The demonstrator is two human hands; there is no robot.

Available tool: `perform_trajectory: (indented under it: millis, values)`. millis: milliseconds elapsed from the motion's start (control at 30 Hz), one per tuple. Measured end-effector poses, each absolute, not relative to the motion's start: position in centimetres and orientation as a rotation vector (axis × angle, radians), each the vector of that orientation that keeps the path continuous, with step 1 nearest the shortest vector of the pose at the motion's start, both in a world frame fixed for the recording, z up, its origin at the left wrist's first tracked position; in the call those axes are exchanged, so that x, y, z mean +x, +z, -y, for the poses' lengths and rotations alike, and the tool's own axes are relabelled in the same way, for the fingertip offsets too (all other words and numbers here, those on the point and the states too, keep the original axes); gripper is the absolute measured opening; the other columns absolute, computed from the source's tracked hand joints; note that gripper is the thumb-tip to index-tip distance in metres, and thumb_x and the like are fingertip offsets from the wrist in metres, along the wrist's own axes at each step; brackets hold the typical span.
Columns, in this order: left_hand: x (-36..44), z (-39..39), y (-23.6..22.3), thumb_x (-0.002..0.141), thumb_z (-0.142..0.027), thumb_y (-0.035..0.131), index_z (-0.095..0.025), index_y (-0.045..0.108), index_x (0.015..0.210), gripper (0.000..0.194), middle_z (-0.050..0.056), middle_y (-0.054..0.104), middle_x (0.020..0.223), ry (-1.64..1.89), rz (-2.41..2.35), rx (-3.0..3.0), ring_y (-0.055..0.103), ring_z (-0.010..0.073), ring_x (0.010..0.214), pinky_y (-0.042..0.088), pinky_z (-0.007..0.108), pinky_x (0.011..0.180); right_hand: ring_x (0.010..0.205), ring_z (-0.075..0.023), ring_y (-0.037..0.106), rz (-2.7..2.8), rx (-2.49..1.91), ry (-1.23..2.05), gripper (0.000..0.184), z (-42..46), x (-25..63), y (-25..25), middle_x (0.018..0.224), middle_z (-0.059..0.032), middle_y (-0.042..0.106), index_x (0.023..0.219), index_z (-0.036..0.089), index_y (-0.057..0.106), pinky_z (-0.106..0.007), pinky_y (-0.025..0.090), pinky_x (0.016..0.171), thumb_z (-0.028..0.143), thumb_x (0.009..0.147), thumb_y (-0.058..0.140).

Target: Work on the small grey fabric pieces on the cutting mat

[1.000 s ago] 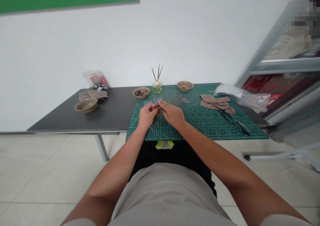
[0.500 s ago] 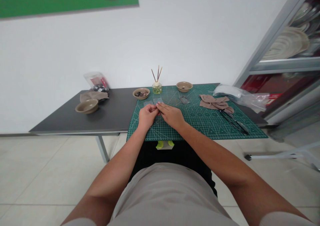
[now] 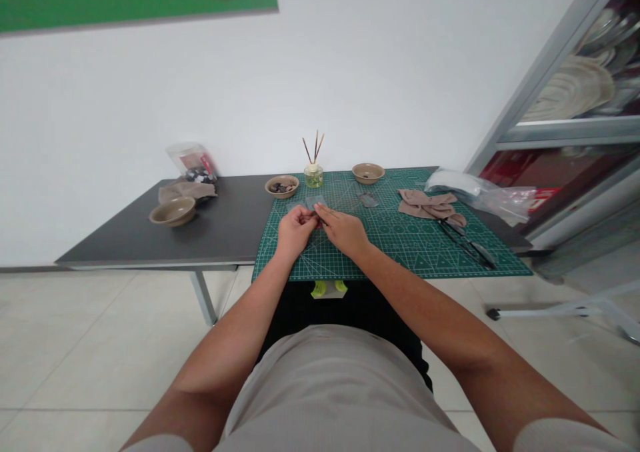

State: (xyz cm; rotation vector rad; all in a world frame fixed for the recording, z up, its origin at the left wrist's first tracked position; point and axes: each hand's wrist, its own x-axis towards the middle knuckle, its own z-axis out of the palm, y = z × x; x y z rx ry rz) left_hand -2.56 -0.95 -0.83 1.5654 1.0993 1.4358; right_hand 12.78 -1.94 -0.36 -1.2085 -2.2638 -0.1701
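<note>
My left hand (image 3: 295,229) and my right hand (image 3: 345,231) meet over the left part of a green cutting mat (image 3: 400,249). Both have their fingers drawn together at the tips, closed around something small that the fingers mostly hide. Just beyond the fingertips shows a small clear plastic piece (image 3: 315,201), perhaps a bag; whether it is held or lies on the mat I cannot tell. Behind my left hand stands a brown bowl (image 3: 282,195) with dark and brownish pebble-like pieces in it. A second brown bowl (image 3: 369,179) stands farther right with a small dark bit inside.
A reed diffuser (image 3: 314,175) stands at the back between the bowls. To the right lie a brown cloth (image 3: 427,204), black-handled tongs or scissors (image 3: 467,244) and a plastic bag (image 3: 480,189). At left are another bowl (image 3: 173,212), a cloth (image 3: 187,191) and a clear container (image 3: 190,162).
My hands stay together in nearly the same place, with only slight finger movement. The view has shifted very slightly.
</note>
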Motion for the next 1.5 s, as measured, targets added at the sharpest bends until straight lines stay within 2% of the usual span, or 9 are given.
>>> perform_trajectory:
  millis: [100, 300, 467, 667, 867, 967, 1067, 1300, 1500]
  values:
    - [-2.5, 0.8, -1.0, 0.073, -0.027, 0.067, -0.018, 0.053, 0.074, 0.016, -0.004, 0.062, 0.064, 1.448, -1.045, 1.542, 0.061, 0.0122, 0.060, 0.047, 0.025, 0.062, 0.118, -0.0188, 0.061, 2.246, -1.266, -0.140, 0.047, 2.0, 12.7, -0.2, 0.141, -0.0072, 0.054, 0.141, 0.017, 0.046, -0.031, 0.054, 0.093, 0.016, 0.095, 0.044]
    - [-2.6, 1.0, -0.8, 0.073, -0.019, 0.063, -0.018, 0.052, 0.070, 0.012, -0.007, 0.051, 0.058, 1.490, -1.118, 1.653, 0.046, 0.0075, 0.053, 0.037, 0.021, 0.055, 0.128, -0.0170, 0.053, 2.312, -1.118, -0.117, 0.050, 2.2, 12.7, -0.1, 0.143, -0.0041, 0.052, 0.142, 0.021, 0.046, -0.032, 0.048, 0.103, 0.013, 0.093, 0.046]
    - [-2.6, 1.0, -0.9, 0.076, -0.026, 0.064, -0.019, 0.049, 0.072, 0.017, -0.005, 0.057, 0.063, 1.534, -1.111, 1.586, 0.056, 0.0103, 0.059, 0.044, 0.023, 0.061, 0.122, -0.0191, 0.058, 2.242, -1.195, -0.081, 0.051, 2.0, 12.8, -0.4, 0.140, -0.0056, 0.055, 0.144, 0.021, 0.043, -0.034, 0.051, 0.098, 0.014, 0.093, 0.045]
    - [-2.5, 0.8, -0.9, 0.075, -0.024, 0.065, -0.019, 0.048, 0.070, 0.018, -0.005, 0.058, 0.062, 1.534, -1.112, 1.575, 0.057, 0.0097, 0.057, 0.046, 0.023, 0.059, 0.125, -0.0210, 0.055, 2.253, -1.135, -0.038, 0.051, 2.0, 12.7, -0.3, 0.140, -0.0064, 0.056, 0.141, 0.022, 0.047, -0.037, 0.047, 0.103, 0.013, 0.091, 0.045]
    - [-2.3, 0.4, -1.0, 0.073, -0.028, 0.069, -0.020, 0.051, 0.086, 0.023, -0.004, 0.062, 0.065, 1.561, -0.946, 1.386, 0.062, 0.0131, 0.055, 0.054, 0.028, 0.056, 0.098, -0.0262, 0.068, 1.945, -1.349, 0.088, 0.042, 1.4, 12.9, -0.5, 0.118, -0.0122, 0.068, 0.132, 0.018, 0.053, -0.040, 0.051, 0.087, 0.018, 0.091, 0.044]
    - [-2.4, 0.3, -1.0, 0.074, -0.028, 0.068, -0.021, 0.053, 0.099, 0.030, -0.005, 0.062, 0.062, 1.577, -0.935, 1.370, 0.061, 0.0136, 0.053, 0.054, 0.029, 0.055, 0.086, -0.0234, 0.068, 1.747, -1.307, 0.204, 0.043, 1.1, 13.3, -0.4, 0.103, -0.0085, 0.070, 0.130, 0.019, 0.049, -0.035, 0.050, 0.079, 0.024, 0.087, 0.052]
    - [-2.5, 0.2, -1.1, 0.074, -0.030, 0.070, -0.020, 0.054, 0.097, 0.030, -0.005, 0.061, 0.061, 1.566, -0.965, 1.357, 0.061, 0.0129, 0.052, 0.054, 0.028, 0.055, 0.075, -0.0216, 0.065, 1.712, -1.294, 0.341, 0.049, 0.6, 13.5, -0.4, 0.087, -0.0030, 0.068, 0.127, 0.020, 0.046, -0.033, 0.048, 0.072, 0.027, 0.081, 0.059]
    - [-2.7, -0.1, -1.4, 0.071, -0.029, 0.074, -0.017, 0.061, 0.086, 0.023, -0.003, 0.060, 0.069, 1.614, -1.081, 1.430, 0.055, 0.0095, 0.057, 0.049, 0.023, 0.055, 0.108, -0.0296, 0.054, 1.744, -1.441, 0.143, 0.033, -0.2, 13.6, -0.7, 0.112, -0.0113, 0.065, 0.109, 0.019, 0.060, -0.041, 0.040, 0.089, 0.030, 0.078, 0.063]
    - [-2.9, -0.3, -1.8, 0.069, -0.024, 0.074, -0.018, 0.061, 0.093, 0.028, -0.003, 0.060, 0.073, 1.553, -1.096, 1.490, 0.055, 0.0097, 0.062, 0.045, 0.022, 0.059, 0.100, -0.0278, 0.056, 1.910, -1.481, 0.099, 0.021, 0.6, 13.1, -0.5, 0.097, -0.0086, 0.069, 0.101, 0.020, 0.066, -0.044, 0.035, 0.090, 0.030, 0.085, 0.057]
